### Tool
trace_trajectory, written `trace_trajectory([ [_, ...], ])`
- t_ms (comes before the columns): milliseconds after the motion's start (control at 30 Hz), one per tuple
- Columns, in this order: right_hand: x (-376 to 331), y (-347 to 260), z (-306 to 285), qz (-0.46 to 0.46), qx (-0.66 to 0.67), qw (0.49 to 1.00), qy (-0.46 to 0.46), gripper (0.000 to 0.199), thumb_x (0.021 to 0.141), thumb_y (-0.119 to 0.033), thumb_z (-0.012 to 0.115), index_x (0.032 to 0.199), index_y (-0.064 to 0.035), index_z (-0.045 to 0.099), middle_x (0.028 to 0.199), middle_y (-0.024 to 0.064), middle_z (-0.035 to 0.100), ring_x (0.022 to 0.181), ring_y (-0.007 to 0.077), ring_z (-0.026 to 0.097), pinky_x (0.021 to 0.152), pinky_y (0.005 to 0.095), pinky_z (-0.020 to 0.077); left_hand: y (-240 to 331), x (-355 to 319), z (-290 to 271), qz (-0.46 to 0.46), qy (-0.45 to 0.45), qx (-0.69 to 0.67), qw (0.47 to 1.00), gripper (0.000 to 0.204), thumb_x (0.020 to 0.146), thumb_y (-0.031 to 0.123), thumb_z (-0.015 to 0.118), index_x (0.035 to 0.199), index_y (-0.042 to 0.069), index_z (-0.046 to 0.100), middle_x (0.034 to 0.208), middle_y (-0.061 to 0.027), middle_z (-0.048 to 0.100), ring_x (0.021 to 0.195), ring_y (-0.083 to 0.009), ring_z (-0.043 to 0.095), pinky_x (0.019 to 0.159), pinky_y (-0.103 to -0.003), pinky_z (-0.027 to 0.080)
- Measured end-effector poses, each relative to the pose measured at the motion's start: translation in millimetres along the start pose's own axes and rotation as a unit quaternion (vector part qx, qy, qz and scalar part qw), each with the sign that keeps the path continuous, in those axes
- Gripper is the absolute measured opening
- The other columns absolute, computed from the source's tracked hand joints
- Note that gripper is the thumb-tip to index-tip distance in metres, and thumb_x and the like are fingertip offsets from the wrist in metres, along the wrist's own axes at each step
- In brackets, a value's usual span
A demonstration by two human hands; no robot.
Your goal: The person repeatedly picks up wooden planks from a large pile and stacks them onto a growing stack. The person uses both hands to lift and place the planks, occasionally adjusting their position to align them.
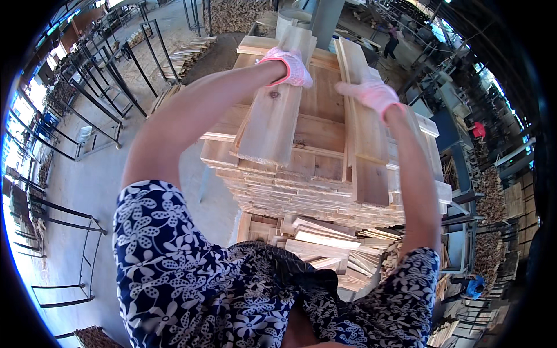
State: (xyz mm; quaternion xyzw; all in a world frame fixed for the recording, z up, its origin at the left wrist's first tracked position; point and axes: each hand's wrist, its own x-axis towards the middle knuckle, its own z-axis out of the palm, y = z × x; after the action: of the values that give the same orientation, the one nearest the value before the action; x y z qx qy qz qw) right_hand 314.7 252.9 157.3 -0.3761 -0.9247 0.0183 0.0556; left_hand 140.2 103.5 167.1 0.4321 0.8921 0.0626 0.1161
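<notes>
Both my hands wear white knitted gloves with pink cuffs and are over a tall stack of sawn boards. My left hand [290,68] is closed around the edge of a pale wooden board [270,124] with a dark knot, which lies lengthwise on top. My right hand [374,94] is slightly blurred, over another long board [366,130] on the right. Its thumb stretches out to the left, apart from the hand; the other fingers are partly hidden. Beneath both boards, more planks lie crosswise on the stack [307,188].
Loose offcuts [325,243] are piled below the stack, close to my body. Black metal frames [96,87] stand on the concrete floor [139,174] at left. A grey post [326,23] rises behind the stack. Other people work at the right, one in blue [476,286].
</notes>
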Motion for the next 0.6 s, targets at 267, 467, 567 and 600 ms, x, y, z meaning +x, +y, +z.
trace_trajectory([
  [267,23,42,5,-0.015,0.366,0.926,-0.09,0.096,0.081,-0.053,0.074,0.154,-0.0009,0.039,0.133,0.0142,0.062,0.115,0.0227,0.062,0.099,0.0369,0.0474,-74,-13,-38,0.016,0.072,-0.11,0.991,0.078,0.078,0.045,0.067,0.144,0.007,0.047,0.127,-0.0193,0.063,0.112,-0.034,0.065,0.089,-0.042,0.055],
  [467,-16,92,-28,0.047,0.535,0.844,-0.013,0.091,0.081,-0.049,0.078,0.152,-0.0036,0.044,0.132,0.0106,0.06,0.115,0.0191,0.058,0.099,0.0342,0.0461,-98,-12,16,-0.087,0.068,0.003,0.994,0.081,0.079,0.039,0.065,0.152,0.015,0.039,0.145,-0.03,0.041,0.11,-0.0384,0.066,0.092,-0.047,0.054],
  [567,-10,107,-29,0.064,0.508,0.859,0.003,0.097,0.081,-0.052,0.075,0.154,-0.0009,0.038,0.137,0.0157,0.057,0.121,0.0236,0.056,0.102,0.0344,0.0444,-97,-15,22,-0.089,0.051,-0.029,0.994,0.078,0.08,0.036,0.065,0.15,0.014,0.04,0.148,-0.033,0.037,0.118,-0.0447,0.061,0.096,-0.048,0.053],
  [600,-11,114,-27,0.057,0.463,0.885,0.005,0.097,0.08,-0.052,0.075,0.154,-0.0008,0.038,0.137,0.0168,0.057,0.121,0.0248,0.057,0.103,0.0342,0.0442,-94,-20,19,-0.077,0.044,-0.061,0.994,0.077,0.08,0.036,0.065,0.15,0.013,0.041,0.149,-0.0343,0.036,0.123,-0.048,0.057,0.099,-0.049,0.052],
])
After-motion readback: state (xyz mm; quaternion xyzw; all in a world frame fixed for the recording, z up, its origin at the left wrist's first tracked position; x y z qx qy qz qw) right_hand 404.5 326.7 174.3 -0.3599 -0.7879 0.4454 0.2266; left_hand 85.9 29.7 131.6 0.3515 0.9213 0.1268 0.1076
